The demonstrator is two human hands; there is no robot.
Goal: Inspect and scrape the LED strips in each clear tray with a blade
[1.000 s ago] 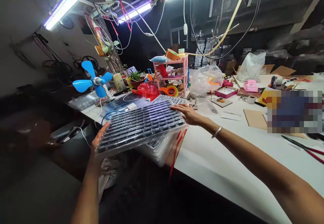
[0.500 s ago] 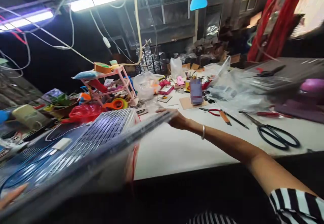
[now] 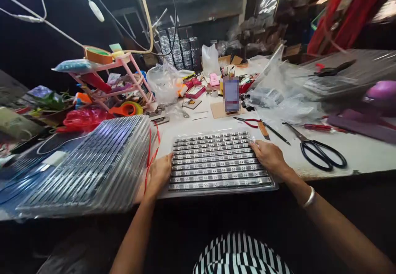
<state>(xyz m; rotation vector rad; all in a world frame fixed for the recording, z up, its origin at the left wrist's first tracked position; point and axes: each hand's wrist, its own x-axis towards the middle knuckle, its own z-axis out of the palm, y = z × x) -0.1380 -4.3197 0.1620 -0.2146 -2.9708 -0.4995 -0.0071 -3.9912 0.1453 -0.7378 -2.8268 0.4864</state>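
A clear plastic tray (image 3: 221, 161) with several dark strips in parallel rows, each bearing pale marks, lies on the white table in front of me. My left hand (image 3: 161, 174) is closed on its left edge. On the opposite edge, my right hand (image 3: 268, 155) grips the right side, thumb over the rim. Just left of my left hand stands a tall stack of similar trays (image 3: 93, 162), the top one filled with dark shiny strips. A red cord (image 3: 148, 158) hangs between that stack and my left hand.
To the right lie large black-handled scissors (image 3: 323, 155), red-handled pliers (image 3: 247, 121) and a red screwdriver (image 3: 321, 128). A phone (image 3: 231, 94) stands upright behind the tray. At the back left is a pink rack (image 3: 136, 85); clear plastic bags (image 3: 281, 100) lie back right.
The tray, earlier tilted and blurred over the stack at the left, now lies flat on the table before me. Both hands came with it, and the view has dipped.
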